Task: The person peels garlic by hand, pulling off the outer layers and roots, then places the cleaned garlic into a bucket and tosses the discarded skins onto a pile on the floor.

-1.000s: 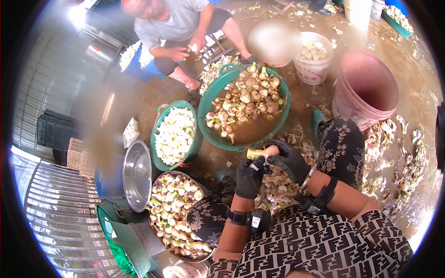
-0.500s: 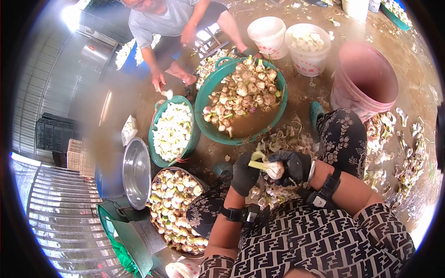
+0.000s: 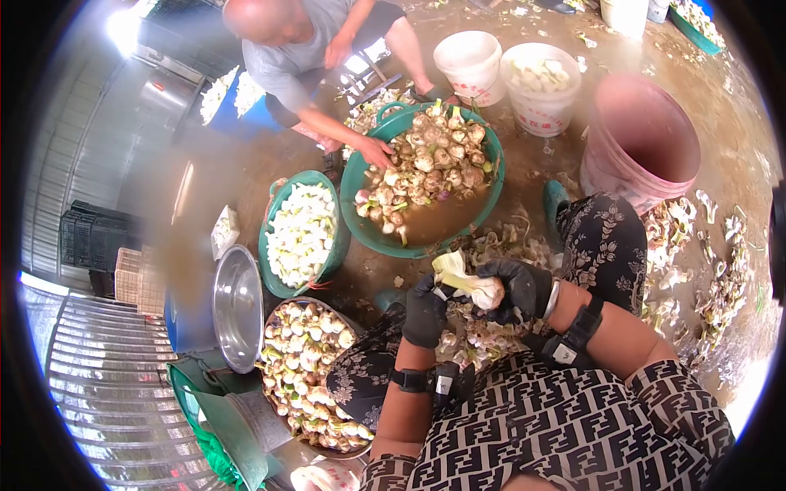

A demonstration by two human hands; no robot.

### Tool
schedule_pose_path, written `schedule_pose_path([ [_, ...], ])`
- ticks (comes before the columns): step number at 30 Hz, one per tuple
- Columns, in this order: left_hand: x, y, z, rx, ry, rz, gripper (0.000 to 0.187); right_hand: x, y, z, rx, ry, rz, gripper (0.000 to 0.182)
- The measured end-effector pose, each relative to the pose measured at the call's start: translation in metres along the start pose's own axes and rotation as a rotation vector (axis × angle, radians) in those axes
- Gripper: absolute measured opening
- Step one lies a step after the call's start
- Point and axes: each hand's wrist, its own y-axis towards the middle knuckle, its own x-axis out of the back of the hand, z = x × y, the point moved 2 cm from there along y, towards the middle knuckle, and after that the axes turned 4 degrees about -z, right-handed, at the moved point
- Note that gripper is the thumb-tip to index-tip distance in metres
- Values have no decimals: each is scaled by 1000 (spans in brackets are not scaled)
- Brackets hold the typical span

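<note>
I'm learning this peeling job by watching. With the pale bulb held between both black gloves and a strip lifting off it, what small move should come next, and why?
Probably pull the loose pale strip clear with the left hand while the right hand steadies the pale bulb: the strip stands raised off the bulb but looks attached at its base.

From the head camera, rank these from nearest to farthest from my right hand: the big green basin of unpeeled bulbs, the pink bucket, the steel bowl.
1. Big green basin, just ahead of the right hand.
2. Pink bucket, ahead to the right.
3. Steel bowl, far off to the left.
</note>
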Motion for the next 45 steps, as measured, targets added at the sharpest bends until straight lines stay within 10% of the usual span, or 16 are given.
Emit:
schedule_pose_path([
  [2, 17, 9, -2, 70, 111, -123, 27, 1, 3, -13, -63, 54, -92, 39],
  [4, 44, 18, -9, -585, 1292, -44, 26, -19, -13, -3, 41, -182, -163, 37],
  [6, 49, 16, 7, -538, 702, -187, 25, -22, -21, 18, 379, -584, -125, 26],
  [10, 34, 0, 9, 121, 1323, 85, 37, -21, -21, 34, 444, -460, -196, 25],
  [13, -6, -13, -15, -13, 201, -53, 27, -23, -11, 28, 473, -365, -155, 27],
  [16, -49, -15, -38, -317, 439, 15, 30, -22, -5, 22, 523, -390, -202, 32],
  [20, -50, -11, -32, -44, -28, -82, 30, -19, 1, 15, 633, -732, -295, 37],
  [22, -52, -13, -34, -277, 353, -75, 30, -24, -7, 22, 819, -1016, -434, 30],
  [24, -50, -14, -29, -3, -125, -163, 31, -23, -14, 23, 801, -1107, -544, 26],
  [36, -48, -10, -27, -709, 798, -167, 27, -31, -5, 6, 877, -1581, -884, 16],
  [40, -49, -13, -31, -690, 796, -156, 22, -23, -1, 8, 914, -1520, -925, 15],
  [42, -46, -11, -25, -42, -176, -87, 20, -1, 6, 9, 873, -1347, -931, 13],
  [45, -36, -14, -33, -6, -383, -73, 27, 27, 3, 19, 585, -1191, -991, 10],
])
